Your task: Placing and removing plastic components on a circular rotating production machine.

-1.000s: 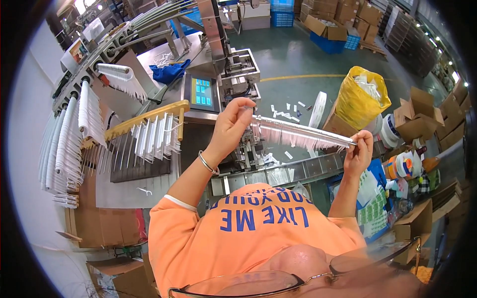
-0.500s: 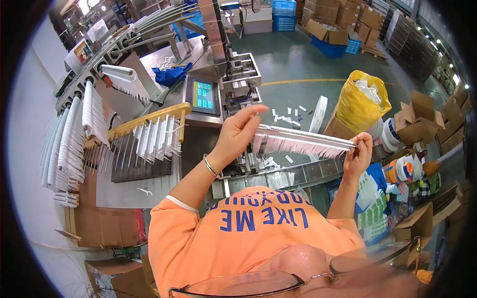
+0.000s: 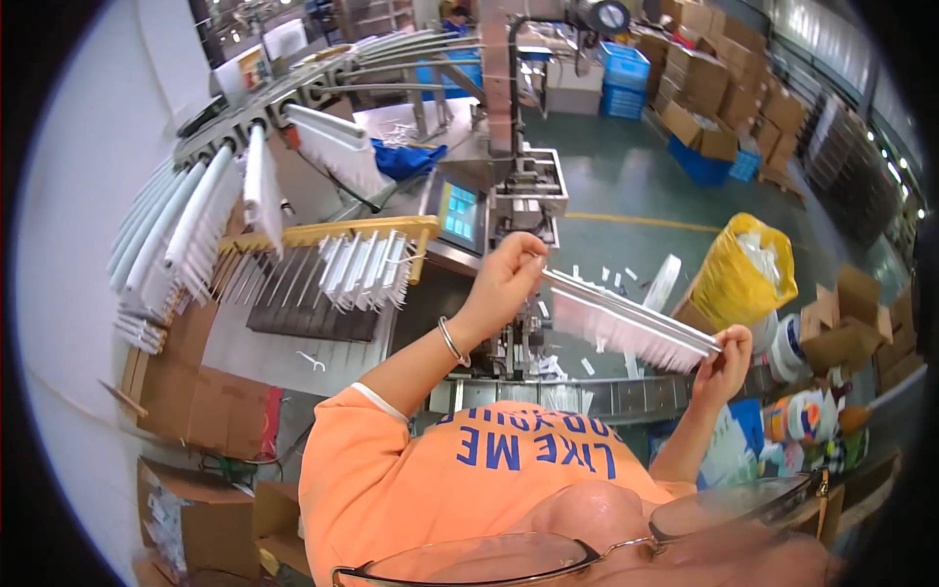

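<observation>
A long, slim metal rail (image 3: 626,305) slants across in front of my chest, its right end lower. From it hangs a dense row of thin white plastic pieces (image 3: 611,328). My left hand (image 3: 509,282), with a bangle at the wrist, is closed at the rail's left end, thumb and fingers pinched together. My right hand (image 3: 726,360) grips the opposite end between thumb and fingers. To the left, a wooden rack (image 3: 328,235) bears several white loaded rails (image 3: 367,269) and a row of bare thin rods.
More loaded white rails (image 3: 201,210) hang from a machine arm at the left. A touch screen (image 3: 460,212) stands beyond my left hand. A metal conveyor track (image 3: 636,396) runs below the held rail. A yellow sack (image 3: 745,274) and cardboard boxes (image 3: 849,323) stand at the right.
The whole view has shifted, so the scene sits farther right and lower. My left fingers, stretched past the rail's end before, are now pinched in at it. The rail slopes more steeply.
</observation>
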Demonstrator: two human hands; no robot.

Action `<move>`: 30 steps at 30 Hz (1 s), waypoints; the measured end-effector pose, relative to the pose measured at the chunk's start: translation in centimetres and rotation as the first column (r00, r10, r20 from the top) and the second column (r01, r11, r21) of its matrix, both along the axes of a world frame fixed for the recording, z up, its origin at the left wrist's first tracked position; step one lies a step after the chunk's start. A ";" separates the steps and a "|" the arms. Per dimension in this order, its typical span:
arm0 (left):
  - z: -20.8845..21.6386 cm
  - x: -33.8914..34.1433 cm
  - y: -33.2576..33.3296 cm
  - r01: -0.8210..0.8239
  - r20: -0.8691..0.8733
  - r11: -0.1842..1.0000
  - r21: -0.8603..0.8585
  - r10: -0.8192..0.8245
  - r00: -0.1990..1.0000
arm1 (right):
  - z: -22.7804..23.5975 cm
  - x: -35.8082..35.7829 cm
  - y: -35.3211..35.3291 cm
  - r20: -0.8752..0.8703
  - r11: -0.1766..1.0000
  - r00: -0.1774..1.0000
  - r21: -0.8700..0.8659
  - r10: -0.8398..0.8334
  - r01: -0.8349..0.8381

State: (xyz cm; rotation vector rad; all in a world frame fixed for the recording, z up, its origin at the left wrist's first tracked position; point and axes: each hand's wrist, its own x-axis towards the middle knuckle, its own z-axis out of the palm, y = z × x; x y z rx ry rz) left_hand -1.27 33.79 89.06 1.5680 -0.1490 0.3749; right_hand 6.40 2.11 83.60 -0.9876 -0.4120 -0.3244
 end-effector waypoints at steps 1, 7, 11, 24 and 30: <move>0.4 -0.4 0.0 -0.031 0.038 0.999 -0.032 0.033 0.999 | 0.5 -0.1 0.7 0.032 0.999 0.999 -0.042 0.021 -0.020; 5.5 0.6 3.5 -0.382 0.298 0.913 0.146 0.328 0.897 | 4.9 2.0 4.9 0.065 0.912 0.910 -0.002 0.410 -0.411; 8.6 3.2 7.9 -0.808 0.717 0.534 0.249 0.459 0.524 | 9.2 3.5 12.4 0.067 0.938 0.945 0.115 0.321 -0.326; 10.2 2.5 8.2 -0.851 0.679 0.002 0.526 0.602 0.421 | 14.7 7.2 19.9 0.356 0.813 0.788 0.117 0.502 -0.571; 5.7 -4.5 4.0 -0.667 0.564 0.114 0.736 0.441 0.698 | 16.7 4.9 26.9 0.283 0.835 0.789 -0.097 0.545 -0.541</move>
